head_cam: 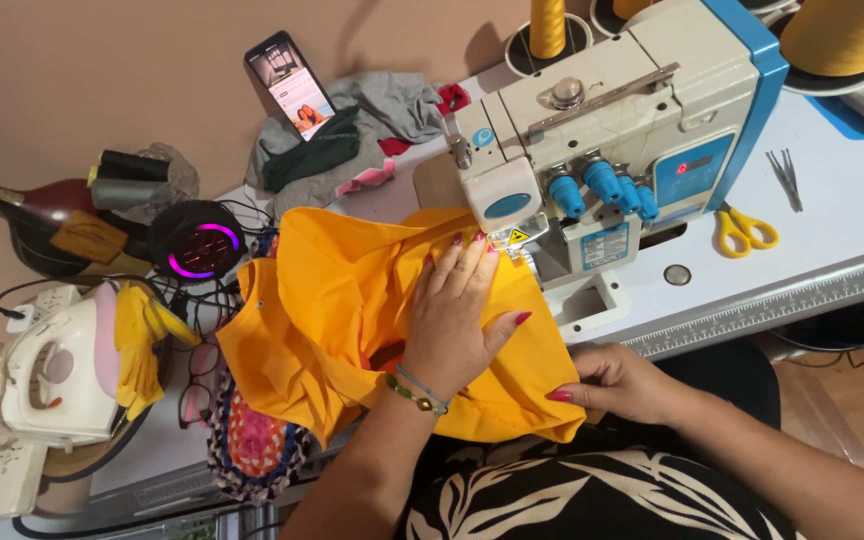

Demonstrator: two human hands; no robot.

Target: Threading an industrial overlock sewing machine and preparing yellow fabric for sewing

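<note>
Orange fabric (pixel 352 300) under flat open left hand (pixel 452 320), its hem pinched by right hand (pixel 617 385), near yellow triangular warning label (pixel 518 237).

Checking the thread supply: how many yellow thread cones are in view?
3. One cone stands behind the machine at its left; a second is just right of it, cut off by the frame; a third is at the top right. More may be out of frame.

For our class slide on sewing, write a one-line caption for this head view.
Left hand presses orange fabric flat toward the overlock sewing machine while the right hand pinches its near edge.
</note>
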